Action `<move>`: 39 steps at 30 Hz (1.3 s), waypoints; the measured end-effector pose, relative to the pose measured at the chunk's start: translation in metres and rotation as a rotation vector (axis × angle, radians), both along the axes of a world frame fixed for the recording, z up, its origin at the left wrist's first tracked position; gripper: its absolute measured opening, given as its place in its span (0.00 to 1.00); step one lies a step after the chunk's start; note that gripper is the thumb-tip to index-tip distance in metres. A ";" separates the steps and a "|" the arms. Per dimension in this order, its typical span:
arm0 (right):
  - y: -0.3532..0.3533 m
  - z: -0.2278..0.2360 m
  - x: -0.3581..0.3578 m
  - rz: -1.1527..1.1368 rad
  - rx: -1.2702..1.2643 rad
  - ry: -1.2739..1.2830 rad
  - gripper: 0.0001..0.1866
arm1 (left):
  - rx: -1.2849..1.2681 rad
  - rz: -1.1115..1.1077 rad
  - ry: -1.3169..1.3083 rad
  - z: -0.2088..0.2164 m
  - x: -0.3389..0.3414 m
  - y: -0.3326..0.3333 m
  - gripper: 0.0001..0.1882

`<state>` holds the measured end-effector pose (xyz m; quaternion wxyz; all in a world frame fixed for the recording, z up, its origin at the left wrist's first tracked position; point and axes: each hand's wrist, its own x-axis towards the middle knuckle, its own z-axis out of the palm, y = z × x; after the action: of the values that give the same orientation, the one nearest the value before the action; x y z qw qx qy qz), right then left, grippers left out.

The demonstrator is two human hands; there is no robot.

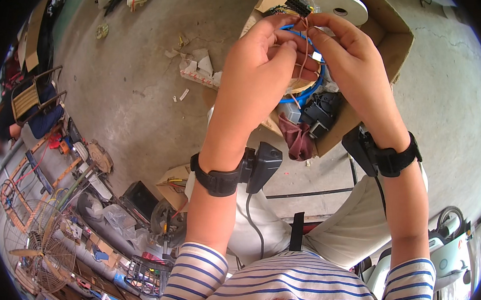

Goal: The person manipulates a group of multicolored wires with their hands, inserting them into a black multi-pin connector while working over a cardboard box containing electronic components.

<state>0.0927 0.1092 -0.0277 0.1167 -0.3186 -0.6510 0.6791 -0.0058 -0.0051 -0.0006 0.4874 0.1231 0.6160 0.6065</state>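
Note:
Above an open cardboard box (391, 27), both hands hold a thin brownish wire (306, 51). My left hand (266, 57) is closed, its fingertips pinching near the wire's upper end. My right hand (345, 48) pinches the same spot from the other side, thumb and forefinger together. A black multi-pin connector (298, 5) sits just beyond the fingertips; whether the wire enters it is hidden. A blue cable (319, 83) curves round below the fingers, and a small white plug (317, 56) shows beside my right hand.
The box also holds a white reel (340, 11), black plastic parts (321, 108) and a maroon cloth (295, 138). Torn white scraps (201, 66) lie on the concrete floor to the left. A wire-cage fan (41, 253) stands at lower left; another person sits by a chair (29, 99).

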 end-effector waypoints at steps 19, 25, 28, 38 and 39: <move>0.000 0.025 -0.003 0.025 -0.380 -0.072 0.11 | -0.081 -0.072 0.085 -0.002 0.004 0.001 0.11; -0.005 0.019 -0.004 0.038 -0.242 -0.080 0.14 | -0.183 -0.115 0.441 -0.009 0.007 0.001 0.07; 0.000 0.022 -0.002 0.069 -0.186 -0.161 0.16 | -0.145 -0.063 0.356 -0.008 0.009 0.003 0.09; 0.001 0.023 -0.002 -0.017 -0.058 -0.139 0.19 | -0.150 -0.038 0.526 -0.008 0.009 0.002 0.09; 0.000 0.021 -0.002 -0.017 -0.059 -0.138 0.19 | -0.090 -0.012 0.517 -0.010 0.009 0.002 0.09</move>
<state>0.0908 0.1095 -0.0064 0.0679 -0.3735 -0.6345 0.6733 0.0033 -0.0030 -0.0110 0.3227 0.2558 0.7456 0.5239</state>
